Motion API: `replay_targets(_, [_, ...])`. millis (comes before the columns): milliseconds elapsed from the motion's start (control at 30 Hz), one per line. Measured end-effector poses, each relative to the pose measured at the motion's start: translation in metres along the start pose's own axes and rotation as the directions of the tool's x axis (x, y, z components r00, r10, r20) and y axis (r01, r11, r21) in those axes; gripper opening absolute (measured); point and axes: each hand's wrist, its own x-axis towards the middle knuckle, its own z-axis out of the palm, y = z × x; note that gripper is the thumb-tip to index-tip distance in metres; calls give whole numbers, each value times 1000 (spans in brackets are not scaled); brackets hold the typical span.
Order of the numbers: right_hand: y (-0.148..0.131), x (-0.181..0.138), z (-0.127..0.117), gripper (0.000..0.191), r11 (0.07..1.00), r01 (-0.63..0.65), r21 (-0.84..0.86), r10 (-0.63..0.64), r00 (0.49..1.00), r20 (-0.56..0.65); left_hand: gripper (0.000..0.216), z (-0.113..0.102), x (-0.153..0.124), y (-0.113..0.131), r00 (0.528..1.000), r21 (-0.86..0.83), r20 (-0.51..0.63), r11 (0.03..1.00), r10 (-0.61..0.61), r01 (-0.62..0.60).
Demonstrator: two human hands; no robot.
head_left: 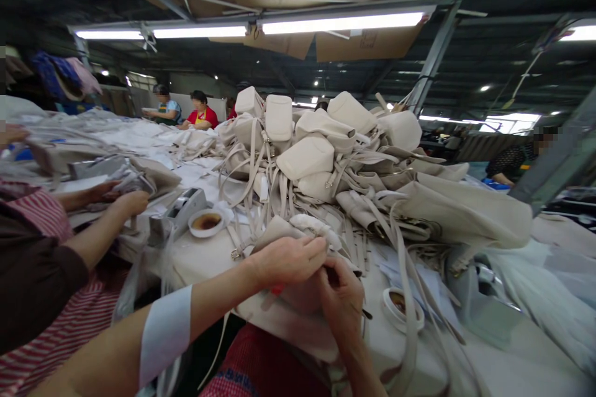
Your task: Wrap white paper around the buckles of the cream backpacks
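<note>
My left hand [294, 258] reaches in over a beige leather bag [302, 298] at the front edge of the table. Its fingers are closed together at the bag's upper edge. Close against it, my right hand [342, 298] is curled with thumb and fingers pinched on the same part of the bag. The exact spot they grip is hidden by the fingers. A small red thing [278, 289] shows below my left hand. White padding or wrapping [316, 226] lies just behind the hands. A strap buckle [236, 254] rests to the left.
A big heap of beige bags [307, 158] with straps rises behind. Bowls of brown liquid stand left [205, 221] and right [398, 303]. A clear plastic box [491, 316] sits at right. On the left, a co-worker's hands [133, 201] handle a bag. Long straps [410, 298] hang over the table edge.
</note>
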Motion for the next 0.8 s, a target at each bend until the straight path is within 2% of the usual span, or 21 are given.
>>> replay_targets(133, [0,1,0,13,1000,16,15,-16,1000,-10,20,-2,-1,-8,998,15,11,998,63,-63])
replay_targets(233, [0,0,1,13,999,-31,38,31,999,13,20,1,-1,-9,997,-14,13,997,72,-71])
replay_targets(267, [0,0,2,13,998,-45,44,44,999,23,19,2,-1,-9,999,-39,16,998,41,-40])
replay_targets(333, [0,2,3,15,999,-29,34,28,999,31,18,4,2,-6,995,-116,32,988,-99,102])
replay_targets(433, [-1,4,4,19,997,77,-31,-77,997,19,14,7,9,0,929,-255,89,894,-359,369])
replay_targets(533, [-6,2,3,17,990,135,-46,-133,989,59,14,9,16,4,861,-350,124,790,-493,503])
replay_targets(600, [-9,-3,1,15,992,126,15,-127,981,147,15,8,19,2,831,-423,107,731,-546,535])
replay_targets(700, [-9,-14,-1,16,990,0,143,-38,964,262,14,6,19,-5,825,-586,63,648,-562,486])
replay_targets(800, [-2,-24,-1,14,989,-49,141,5,956,294,8,5,14,-5,802,-731,102,502,-589,462])
